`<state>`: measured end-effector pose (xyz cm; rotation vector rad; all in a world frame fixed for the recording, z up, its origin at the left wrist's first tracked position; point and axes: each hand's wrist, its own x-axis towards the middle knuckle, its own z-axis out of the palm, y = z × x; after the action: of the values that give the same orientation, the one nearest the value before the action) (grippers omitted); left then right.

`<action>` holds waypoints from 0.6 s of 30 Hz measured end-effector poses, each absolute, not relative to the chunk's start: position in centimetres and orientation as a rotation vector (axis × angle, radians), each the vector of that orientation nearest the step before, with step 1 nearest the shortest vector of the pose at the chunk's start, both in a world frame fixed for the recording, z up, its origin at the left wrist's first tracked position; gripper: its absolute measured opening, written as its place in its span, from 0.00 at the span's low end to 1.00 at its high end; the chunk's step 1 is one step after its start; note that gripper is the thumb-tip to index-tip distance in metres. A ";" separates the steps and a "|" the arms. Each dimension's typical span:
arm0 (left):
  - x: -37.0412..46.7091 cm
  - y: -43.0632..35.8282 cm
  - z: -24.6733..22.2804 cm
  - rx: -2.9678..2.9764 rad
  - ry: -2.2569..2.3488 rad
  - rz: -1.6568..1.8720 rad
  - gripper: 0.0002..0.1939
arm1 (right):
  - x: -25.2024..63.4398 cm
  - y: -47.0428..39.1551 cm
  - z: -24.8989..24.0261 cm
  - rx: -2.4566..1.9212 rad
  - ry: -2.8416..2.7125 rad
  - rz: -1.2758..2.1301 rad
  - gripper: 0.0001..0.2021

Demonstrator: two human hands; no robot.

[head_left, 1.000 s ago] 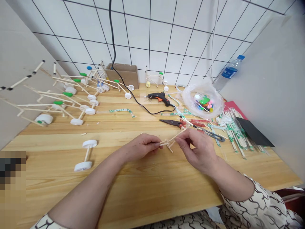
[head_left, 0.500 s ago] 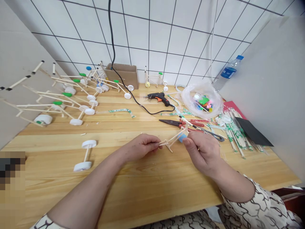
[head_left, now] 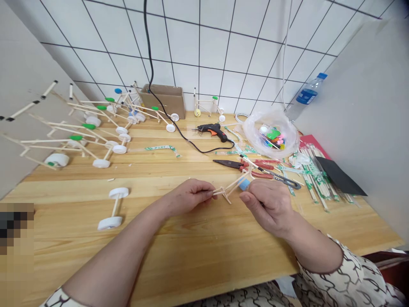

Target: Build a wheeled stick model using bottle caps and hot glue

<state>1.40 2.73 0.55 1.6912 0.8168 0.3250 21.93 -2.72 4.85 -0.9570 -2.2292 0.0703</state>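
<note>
My left hand (head_left: 194,196) pinches the end of a frame of thin wooden sticks (head_left: 234,183), held just above the table. The frame slants up to the right, with a short crosspiece near its middle. A thin bar with black ends (head_left: 255,163) shows at its far end. Beside that end my right hand (head_left: 271,207) is curled, thumb pointing left; its fingers are turned away, so what they grip is hidden. A blue round piece (head_left: 244,184) peeks out next to its knuckles. Left of my left forearm stands a pair of white wheels on a stick axle (head_left: 116,207).
Several stick tricycle models (head_left: 89,126) crowd the left side. A glue gun (head_left: 212,130) lies behind the pliers (head_left: 228,163). To the right are a plastic bag of coloured parts (head_left: 249,130), wrapped sticks (head_left: 316,183) and a bottle (head_left: 306,96). A cardboard box (head_left: 168,102) stands at the wall.
My right hand has shifted slightly left and down beside the frame, its thumb lower. My left hand keeps its pinch on the stick frame, which has barely moved.
</note>
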 end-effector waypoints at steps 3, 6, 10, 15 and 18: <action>1.4 2.7 0.6 1.698 0.818 0.322 0.14 | 22.0 -2.6 4.1 -1.018 -2.196 0.138 0.07; 1.4 2.7 0.7 1.701 0.822 0.326 0.14 | 21.8 -2.6 3.6 -1.041 -2.154 0.162 0.11; 1.4 2.6 0.6 1.683 0.839 0.330 0.14 | 21.5 -2.5 3.4 -1.029 -2.163 0.152 0.21; 1.5 2.6 0.8 1.686 0.834 0.335 0.14 | 21.2 -1.8 2.9 -1.071 -2.246 0.216 0.23; 1.5 2.7 0.8 1.708 0.828 0.333 0.13 | 20.9 -1.6 2.7 -1.099 -2.285 0.260 0.25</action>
<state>1.47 2.68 0.83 1.7082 0.8279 0.3335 20.89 -1.58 2.70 -1.0989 -2.2851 0.2600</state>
